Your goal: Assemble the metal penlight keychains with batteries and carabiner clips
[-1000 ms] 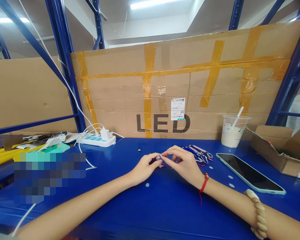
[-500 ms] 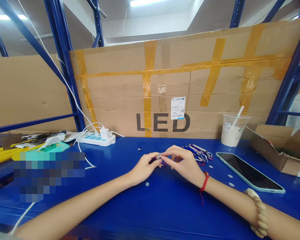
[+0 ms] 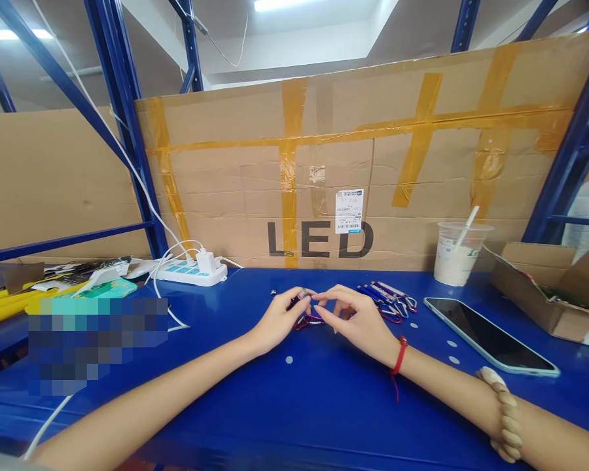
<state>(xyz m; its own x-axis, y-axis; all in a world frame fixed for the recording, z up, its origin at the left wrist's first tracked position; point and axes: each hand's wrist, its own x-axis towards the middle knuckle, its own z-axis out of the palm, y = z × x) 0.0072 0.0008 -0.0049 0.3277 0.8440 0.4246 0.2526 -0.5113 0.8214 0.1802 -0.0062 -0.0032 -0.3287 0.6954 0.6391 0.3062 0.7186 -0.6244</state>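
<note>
My left hand (image 3: 279, 320) is closed around a small dark tube with a silvery end (image 3: 303, 294), most of it hidden by the fingers. Close beside it, my right hand (image 3: 351, 311) has thumb and index finger slightly apart, the fingertips by the left hand's; nothing shows between them. Below the fingertips is a purple-red carabiner clip (image 3: 308, 321), partly covered; whether it joins the tube I cannot tell. Behind my right hand lie several slim metallic tubes with carabiner clips (image 3: 389, 302). A tiny silvery piece (image 3: 273, 292) rests beyond my left hand.
On the right are a phone (image 3: 491, 335), a plastic cup with a straw (image 3: 456, 258) and an open cardboard box (image 3: 530, 294). A white power strip (image 3: 191, 273) with cables stands back left, near a pile of packets (image 3: 112, 288). Cardboard (image 3: 226, 196) walls the blue table's back.
My left hand has shifted slightly left and tilted the tube up, away from my right fingertips. More of the purple-red clip below shows. My right hand has hardly moved.
</note>
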